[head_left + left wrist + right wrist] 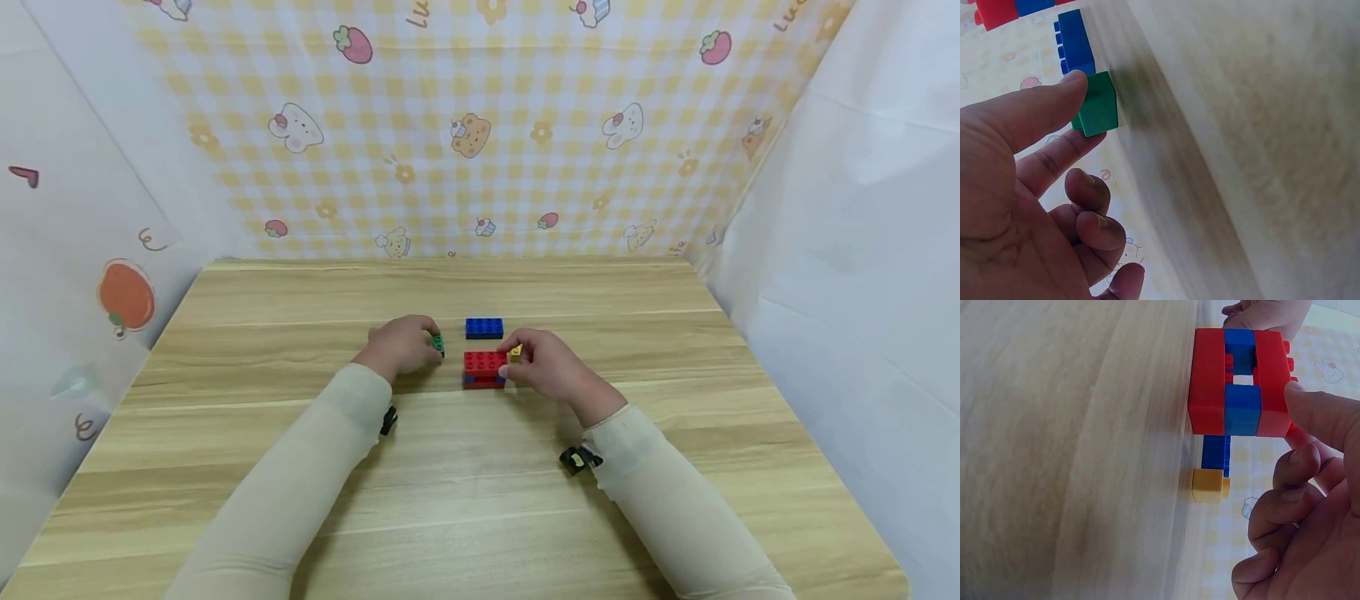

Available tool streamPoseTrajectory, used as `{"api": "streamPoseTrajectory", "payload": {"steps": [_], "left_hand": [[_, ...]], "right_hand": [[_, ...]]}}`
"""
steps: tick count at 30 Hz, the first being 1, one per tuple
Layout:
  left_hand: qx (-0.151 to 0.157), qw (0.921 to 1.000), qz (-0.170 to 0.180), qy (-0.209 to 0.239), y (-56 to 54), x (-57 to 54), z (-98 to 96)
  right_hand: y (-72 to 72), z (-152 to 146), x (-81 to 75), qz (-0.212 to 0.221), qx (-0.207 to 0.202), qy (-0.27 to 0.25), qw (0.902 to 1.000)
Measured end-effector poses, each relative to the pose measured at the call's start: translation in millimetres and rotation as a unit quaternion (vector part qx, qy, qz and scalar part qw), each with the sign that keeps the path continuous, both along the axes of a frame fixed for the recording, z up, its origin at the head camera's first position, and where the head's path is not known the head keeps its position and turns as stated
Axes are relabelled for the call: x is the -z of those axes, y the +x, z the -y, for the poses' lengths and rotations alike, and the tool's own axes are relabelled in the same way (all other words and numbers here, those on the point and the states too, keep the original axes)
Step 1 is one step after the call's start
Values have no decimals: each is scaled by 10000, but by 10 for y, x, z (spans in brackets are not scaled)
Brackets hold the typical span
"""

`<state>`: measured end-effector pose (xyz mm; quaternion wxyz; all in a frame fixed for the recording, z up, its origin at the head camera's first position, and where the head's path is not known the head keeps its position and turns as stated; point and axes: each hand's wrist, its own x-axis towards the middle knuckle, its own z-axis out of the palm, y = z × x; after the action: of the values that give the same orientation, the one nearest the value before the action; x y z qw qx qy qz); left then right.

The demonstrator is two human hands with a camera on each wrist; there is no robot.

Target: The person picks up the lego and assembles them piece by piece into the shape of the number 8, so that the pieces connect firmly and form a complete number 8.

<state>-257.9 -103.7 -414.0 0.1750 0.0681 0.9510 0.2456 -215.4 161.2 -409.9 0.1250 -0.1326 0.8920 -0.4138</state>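
Between thumb and index finger, my left hand [403,343] pinches a small green toy brick [1100,105] just above or on the table; its other fingers are loosely curled. My right hand [551,367] pinches the right end of the upper red brick [485,360] with thumb and index finger. That brick tops a stack: in the right wrist view, two short blue bricks [1242,411] with a gap between them sit on a lower red brick [1207,387]. A small yellow brick [1207,485] stands beside the right fingers, partly hidden in the head view.
Behind the stack lies a long dark blue brick [484,328], studs up. Everything rests on a wood-grain table [465,500]. A yellow checked cloth [525,183] hangs at the table's back edge, with white cloth on both sides. Each wrist wears a black camera [581,458].
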Motion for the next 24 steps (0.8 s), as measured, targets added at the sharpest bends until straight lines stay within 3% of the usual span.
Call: {"api": "streamPoseTrajectory", "payload": {"steps": [24], "left_hand": [[35,10000,-92,-12,59,-52,-6]], "right_hand": [[-12,-2,8,-43,-29,-5,10000]]}}
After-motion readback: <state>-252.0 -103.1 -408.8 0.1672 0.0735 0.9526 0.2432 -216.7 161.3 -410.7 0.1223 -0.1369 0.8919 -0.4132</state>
